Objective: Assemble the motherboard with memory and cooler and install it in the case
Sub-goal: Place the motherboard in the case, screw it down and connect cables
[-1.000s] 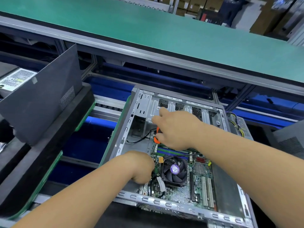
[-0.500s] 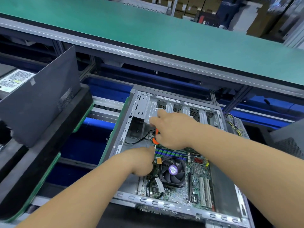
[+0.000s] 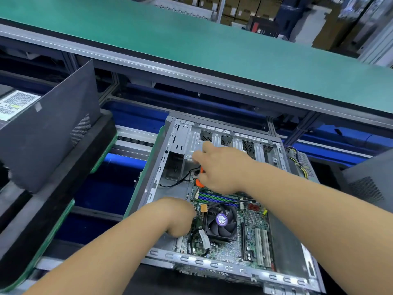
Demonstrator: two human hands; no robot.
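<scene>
An open grey computer case (image 3: pixel 161 167) lies flat in front of me. The green motherboard (image 3: pixel 251 237) sits inside it, with a black cooler fan (image 3: pixel 221 220) and memory sticks (image 3: pixel 214 198) on it. My right hand (image 3: pixel 221 169) hovers over the board's far left corner and grips an orange-handled tool (image 3: pixel 200 182), mostly hidden in the fist. My left hand (image 3: pixel 176 216) is curled at the board's left edge beside the fan; its fingers are hidden, so what they hold cannot be seen.
A black cable (image 3: pixel 176 182) runs across the case floor at the left. A dark case panel (image 3: pixel 49 137) leans at the left over black foam. A power supply with yellow wires (image 3: pixel 302 165) sits right of the case. A green bench (image 3: pixel 191 39) spans the back.
Both hands stay at the same spots on the board; only the view has shifted slightly.
</scene>
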